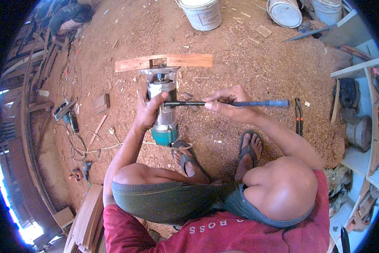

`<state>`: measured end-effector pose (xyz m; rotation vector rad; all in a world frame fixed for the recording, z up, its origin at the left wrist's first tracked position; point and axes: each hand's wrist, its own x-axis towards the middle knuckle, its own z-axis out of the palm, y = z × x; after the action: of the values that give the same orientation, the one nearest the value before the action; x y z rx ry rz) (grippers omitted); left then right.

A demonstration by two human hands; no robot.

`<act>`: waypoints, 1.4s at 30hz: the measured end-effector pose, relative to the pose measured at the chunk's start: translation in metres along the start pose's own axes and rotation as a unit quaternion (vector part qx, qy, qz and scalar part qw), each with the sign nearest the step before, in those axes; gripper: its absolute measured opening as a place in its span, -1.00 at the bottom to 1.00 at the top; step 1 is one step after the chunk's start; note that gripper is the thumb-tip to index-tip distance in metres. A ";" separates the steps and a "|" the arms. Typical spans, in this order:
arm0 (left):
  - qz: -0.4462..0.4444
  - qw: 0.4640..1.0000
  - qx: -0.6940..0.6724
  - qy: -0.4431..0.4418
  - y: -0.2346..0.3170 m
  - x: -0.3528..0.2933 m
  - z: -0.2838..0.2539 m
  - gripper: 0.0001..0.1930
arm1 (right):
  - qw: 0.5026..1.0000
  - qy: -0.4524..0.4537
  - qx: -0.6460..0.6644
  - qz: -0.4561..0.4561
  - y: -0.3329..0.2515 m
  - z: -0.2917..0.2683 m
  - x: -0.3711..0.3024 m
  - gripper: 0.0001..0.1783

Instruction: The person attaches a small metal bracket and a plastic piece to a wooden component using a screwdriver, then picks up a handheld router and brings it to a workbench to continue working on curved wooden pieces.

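Note:
My left hand point(149, 110) is wrapped round the metal body of a trim router point(159, 120) with a teal end cap, its thumb lying across the front. The router lies with its base plate away from me. Against that base sits a long reddish wooden strip point(189, 60) with a notch near its middle. My right hand point(235, 105) pinches the dark shaft of a screwdriver point(269, 103), whose blue handle sticks out to the right, slightly blurred. Its tip end meets the router's side beside my left thumb; the exact contact is too small to make out.
Wood shavings cover the dirt floor. Orange-handled pliers point(299, 118) lie at the right, near a shelf point(358, 69). A corded power tool point(67, 114), a drill point(87, 170) and stacked boards point(86, 219) are leftward. White buckets point(203, 17) stand or lie at the back.

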<state>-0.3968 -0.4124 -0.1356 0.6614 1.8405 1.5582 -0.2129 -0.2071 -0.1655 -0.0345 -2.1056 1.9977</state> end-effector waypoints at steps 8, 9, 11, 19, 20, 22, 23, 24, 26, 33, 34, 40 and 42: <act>0.012 0.999 0.047 -0.015 -0.005 0.000 -0.002 -0.48 | 0.927 0.004 0.277 0.255 0.012 0.009 -0.014 -0.75; 0.009 1.000 0.029 -0.005 -0.005 0.001 -0.001 -0.49 | 0.947 0.027 0.224 0.231 0.010 0.010 -0.014 -0.74; 0.004 1.000 -0.006 0.014 -0.006 0.004 0.005 -0.51 | 0.993 0.072 0.049 0.076 0.013 0.003 -0.015 -0.75; -0.041 0.993 -0.113 -0.015 -0.009 0.006 0.001 -0.54 | 0.955 0.083 -0.197 -0.208 -0.018 -0.001 -0.007 -0.83; -0.045 0.991 -0.122 -0.007 -0.009 0.005 0.004 -0.54 | 0.952 0.082 -0.197 -0.217 -0.016 -0.002 -0.006 -0.83; -0.052 0.992 -0.116 -0.010 -0.010 0.004 0.002 -0.51 | 0.948 0.078 -0.197 -0.237 -0.010 -0.001 -0.004 -0.83; -0.056 0.993 -0.101 -0.021 -0.016 0.006 -0.004 -0.48 | 0.944 0.077 -0.208 -0.245 -0.009 0.000 -0.004 -0.83; -0.060 0.994 -0.088 -0.034 -0.018 0.007 -0.006 -0.45 | 0.939 0.076 -0.220 -0.252 -0.009 0.000 -0.004 -0.82; -0.067 0.993 -0.092 -0.017 -0.022 0.008 -0.006 -0.44 | 0.927 0.069 -0.251 -0.268 -0.009 -0.002 -0.004 -0.79; -0.074 0.990 -0.118 -0.037 -0.008 0.005 0.003 -0.45 | 0.820 0.033 -0.446 -0.356 -0.017 -0.013 -0.003 -0.72; -0.075 0.990 -0.113 -0.031 -0.008 0.005 0.003 -0.44 | 0.796 0.021 -0.473 -0.376 -0.018 -0.015 -0.001 -0.72; -0.042 0.998 -0.042 -0.017 -0.011 0.006 0.003 -0.45 | 0.832 0.004 -0.436 -0.342 -0.014 -0.020 0.000 -0.73; -0.022 0.999 -0.021 -0.012 -0.003 0.003 0.006 -0.47 | 0.840 0.016 -0.424 -0.338 -0.010 -0.019 -0.002 -0.73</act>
<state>-0.3939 -0.4068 -0.1395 0.6147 1.7892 1.5498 -0.2059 -0.1894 -0.1547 0.4481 -2.3367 0.5956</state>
